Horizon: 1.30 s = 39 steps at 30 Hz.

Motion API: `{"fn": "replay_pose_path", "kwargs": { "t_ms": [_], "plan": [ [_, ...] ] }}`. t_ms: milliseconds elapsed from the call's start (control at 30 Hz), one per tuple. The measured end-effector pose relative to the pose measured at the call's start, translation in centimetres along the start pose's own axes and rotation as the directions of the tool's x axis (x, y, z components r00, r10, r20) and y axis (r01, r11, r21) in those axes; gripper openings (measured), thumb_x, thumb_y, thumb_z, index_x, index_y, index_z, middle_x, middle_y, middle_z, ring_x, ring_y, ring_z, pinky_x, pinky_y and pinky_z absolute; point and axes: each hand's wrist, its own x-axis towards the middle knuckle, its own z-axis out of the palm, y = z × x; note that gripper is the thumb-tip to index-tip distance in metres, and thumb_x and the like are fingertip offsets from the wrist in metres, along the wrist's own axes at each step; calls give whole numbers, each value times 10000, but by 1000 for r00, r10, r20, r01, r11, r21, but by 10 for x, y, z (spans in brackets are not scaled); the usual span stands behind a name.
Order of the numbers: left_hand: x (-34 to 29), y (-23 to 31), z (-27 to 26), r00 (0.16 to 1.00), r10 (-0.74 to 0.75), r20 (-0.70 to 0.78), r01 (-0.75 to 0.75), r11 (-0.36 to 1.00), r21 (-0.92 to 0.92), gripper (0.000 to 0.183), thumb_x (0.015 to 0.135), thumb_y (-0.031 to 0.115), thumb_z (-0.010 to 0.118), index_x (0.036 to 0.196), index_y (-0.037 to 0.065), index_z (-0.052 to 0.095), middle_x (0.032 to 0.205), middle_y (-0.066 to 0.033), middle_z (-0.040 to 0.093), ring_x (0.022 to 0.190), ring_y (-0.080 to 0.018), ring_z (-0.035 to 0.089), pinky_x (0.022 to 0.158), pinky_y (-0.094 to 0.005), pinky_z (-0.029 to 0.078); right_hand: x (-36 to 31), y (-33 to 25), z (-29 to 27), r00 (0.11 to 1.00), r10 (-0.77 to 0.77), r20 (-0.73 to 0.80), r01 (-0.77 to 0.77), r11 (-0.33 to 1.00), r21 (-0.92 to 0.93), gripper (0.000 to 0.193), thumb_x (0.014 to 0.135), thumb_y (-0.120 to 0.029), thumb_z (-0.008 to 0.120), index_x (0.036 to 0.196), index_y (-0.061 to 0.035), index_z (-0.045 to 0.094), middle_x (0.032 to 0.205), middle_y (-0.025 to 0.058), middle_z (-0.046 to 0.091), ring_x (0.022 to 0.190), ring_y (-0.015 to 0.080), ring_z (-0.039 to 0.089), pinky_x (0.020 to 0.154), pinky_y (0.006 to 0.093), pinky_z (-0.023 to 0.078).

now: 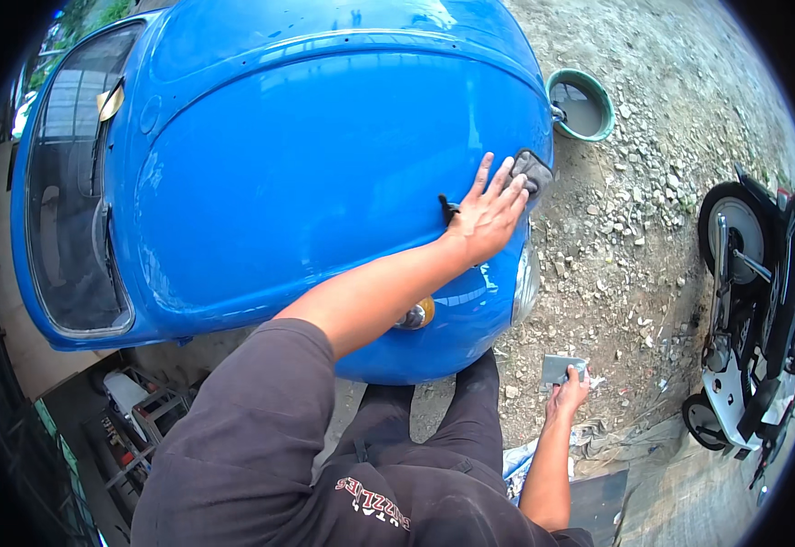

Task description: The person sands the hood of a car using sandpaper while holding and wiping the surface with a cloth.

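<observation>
Blue car hood (315, 173), filling the upper middle of the view, and over its rounded front end goes the left hand (487, 217)! Look at that arm: out from the dark short sleeve (251, 392), slanting up and to the right across the near fender (397, 354), elbow only slightly bent. Palm down, back of the hand to the camera, fingers spread wide and pointing forward, no clenching at all. At the fingertips sits a dark grey cloth (532, 170), right at the hood's front edge, with fingers lying against it; how hard they press, I cannot tell.

Down to the right hand (569, 398), well apart from the car's front, forearm rising nearly straight from the lower edge. That one has a grip: thumb on top, pinching a flat grey rectangular pad (557, 368) by its near edge, held out above the stony ground (639, 264).

Just beyond the car's nose stands a green bucket (610, 116) with murky grey liquid (578, 108) inside. Far right, a motorbike (742, 310); far left, the windshield (74, 191).
</observation>
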Motion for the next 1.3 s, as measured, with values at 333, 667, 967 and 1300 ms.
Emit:
{"fn": "replay_pose_path", "kwargs": {
  "t_ms": [333, 667, 967, 1300],
  "plan": [
    [-239, -190, -112, 767, -566, -303, 552, 822, -140, 723, 1097, 170, 617, 1808, 153, 481, 1915, -88, 445, 1842, -453, 242, 1440, -819, 27, -17, -82, 130, 936, -219, 275, 240, 970, -44, 475, 1078, 30, 786, 1516, -61, 625, 1320, 129, 778, 1147, 249, 783, 992, 429, 676],
    [-586, -333, -60, 309, -797, -519, 865, 462, -195, 629, 1266, 335, 435, 1833, 63, 426, 1861, -194, 486, 1770, -454, 388, 1455, -735, 155, -69, -106, 212, 805, -332, 492, 452, 880, -145, 462, 1054, -11, 887, 1463, -52, 676, 1291, 91, 806, 1164, 198, 775, 1060, 359, 632],
    [-556, -322, -83, 410, -716, -564, 761, 610, -221, 620, 1269, 387, 440, 1785, 48, 502, 1840, -205, 530, 1759, -436, 428, 1457, -653, 256, -238, -112, 416, 331, -527, 782, 823, 568, 34, 221, 1149, -153, 841, 1315, -24, 773, 1203, 68, 821, 1105, 158, 769, 996, 338, 610],
    [-555, -321, -78, 418, -717, -559, 747, 621, -238, 649, 1252, 455, 460, 1805, 116, 497, 1830, -172, 552, 1750, -419, 449, 1464, -646, 266, -322, -95, 484, -236, -460, 856, 967, -23, 254, 259, 1038, -177, 943, 1147, -67, 735, 1082, 110, 756, 982, 352, 746, 901, 468, 574]
  ]
}}
